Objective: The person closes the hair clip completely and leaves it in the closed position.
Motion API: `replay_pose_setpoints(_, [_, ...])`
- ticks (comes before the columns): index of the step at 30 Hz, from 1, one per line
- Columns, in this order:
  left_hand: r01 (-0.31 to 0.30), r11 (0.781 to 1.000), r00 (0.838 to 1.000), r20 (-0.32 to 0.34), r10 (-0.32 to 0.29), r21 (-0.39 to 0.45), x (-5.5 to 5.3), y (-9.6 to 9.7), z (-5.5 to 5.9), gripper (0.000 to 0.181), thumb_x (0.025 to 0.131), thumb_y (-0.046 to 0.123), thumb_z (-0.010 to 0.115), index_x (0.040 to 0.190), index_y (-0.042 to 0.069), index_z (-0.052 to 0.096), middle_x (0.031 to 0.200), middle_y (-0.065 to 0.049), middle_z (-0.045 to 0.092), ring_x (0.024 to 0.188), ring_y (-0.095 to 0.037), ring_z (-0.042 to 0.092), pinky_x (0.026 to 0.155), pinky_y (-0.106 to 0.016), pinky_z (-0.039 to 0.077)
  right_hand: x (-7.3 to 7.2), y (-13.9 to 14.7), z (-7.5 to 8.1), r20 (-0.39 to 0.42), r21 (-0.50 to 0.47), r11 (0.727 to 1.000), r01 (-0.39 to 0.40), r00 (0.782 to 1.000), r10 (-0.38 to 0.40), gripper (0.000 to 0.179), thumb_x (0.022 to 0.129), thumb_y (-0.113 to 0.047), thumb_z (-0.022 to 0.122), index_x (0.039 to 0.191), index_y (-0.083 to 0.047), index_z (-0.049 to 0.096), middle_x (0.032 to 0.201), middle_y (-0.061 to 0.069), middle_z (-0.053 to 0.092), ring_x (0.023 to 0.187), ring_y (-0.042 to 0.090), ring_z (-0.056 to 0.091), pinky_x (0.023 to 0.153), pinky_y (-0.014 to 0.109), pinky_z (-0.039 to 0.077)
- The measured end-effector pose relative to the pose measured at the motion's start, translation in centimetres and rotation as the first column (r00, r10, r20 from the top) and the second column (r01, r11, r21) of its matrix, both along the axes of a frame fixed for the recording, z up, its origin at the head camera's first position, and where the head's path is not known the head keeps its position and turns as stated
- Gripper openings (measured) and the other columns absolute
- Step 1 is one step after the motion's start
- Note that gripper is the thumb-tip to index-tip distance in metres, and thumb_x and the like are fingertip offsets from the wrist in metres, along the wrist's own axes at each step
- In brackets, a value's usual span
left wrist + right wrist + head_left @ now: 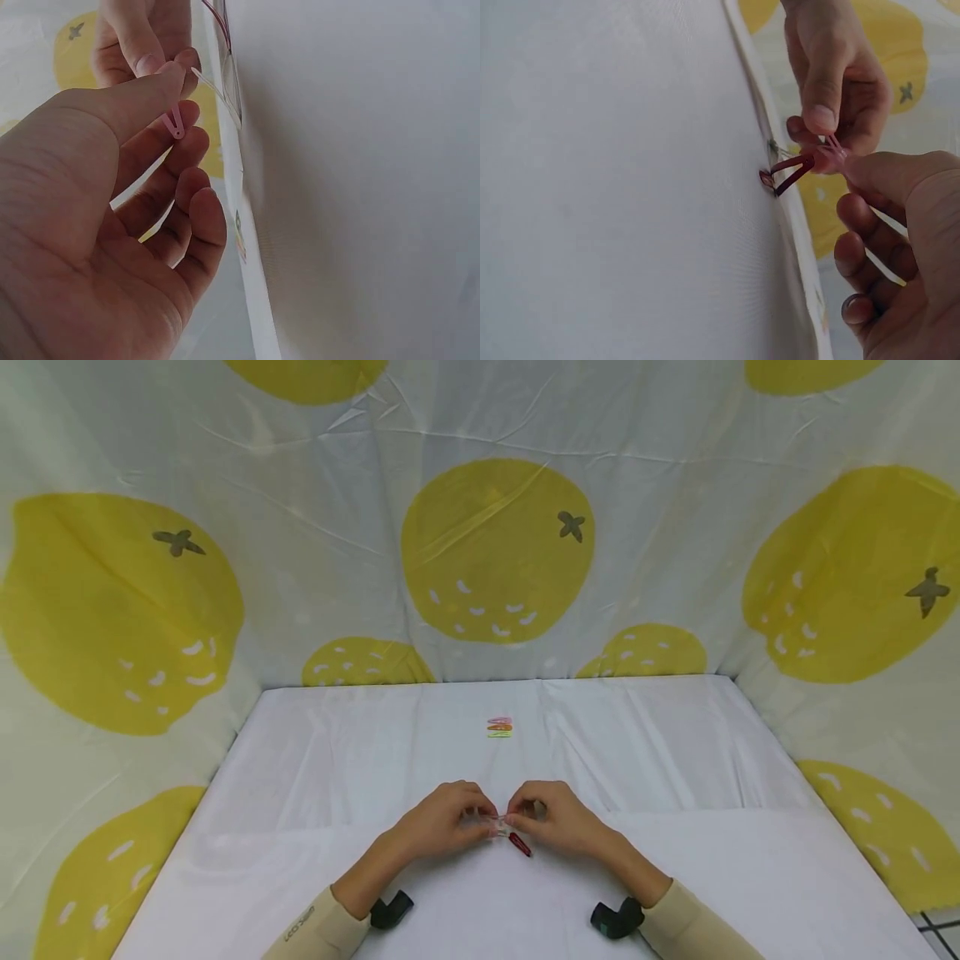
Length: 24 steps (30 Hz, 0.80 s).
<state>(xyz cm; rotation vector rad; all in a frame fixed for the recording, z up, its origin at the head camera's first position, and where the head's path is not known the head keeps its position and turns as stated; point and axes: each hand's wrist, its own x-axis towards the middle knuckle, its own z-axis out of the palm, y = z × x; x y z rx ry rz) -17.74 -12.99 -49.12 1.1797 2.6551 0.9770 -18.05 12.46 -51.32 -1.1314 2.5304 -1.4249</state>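
Both hands meet over the near middle of the table around a pink snap hair clip (176, 126). My left hand (447, 818) pinches one end of it between thumb and forefinger. From the other side, the thumb and forefinger of my right hand (558, 818) pinch it too; the fingertips hide much of the clip. Just below the fingertips lies a dark red snap hair clip (520, 844), with its loop pointing toward the hands in the right wrist view. A whitish hair clip (225, 103) shows beside the left fingertips.
Farther back on the white-covered table (637, 735), a pink clip (499, 721), an orange clip (499, 727) and a green clip (499, 735) lie in a short stack of rows. A lemon-printed curtain (660, 543) encloses the back and sides.
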Motion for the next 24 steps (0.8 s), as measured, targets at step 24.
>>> replay_pose_setpoints(24, [-0.170, 0.974, 0.978, -0.096, 0.186, 0.149, -2.3, 1.1, 1.5, 0.017, 0.095, 0.031, 0.076, 0.108, 0.021, 0.080, 0.095, 0.013, 0.075, 0.087, -0.007, 0.064, 0.074, -0.025, 0.056, -2.4, 1.0, 2.8, -0.063, 0.013, 0.986, 0.168, 0.984, -0.167, 0.007, 0.098, -0.031, 0.073, 0.100, -0.024, 0.073, 0.088, -0.019, 0.067, 0.078, 0.004, 0.059, 0.070, 0.042, 0.049])
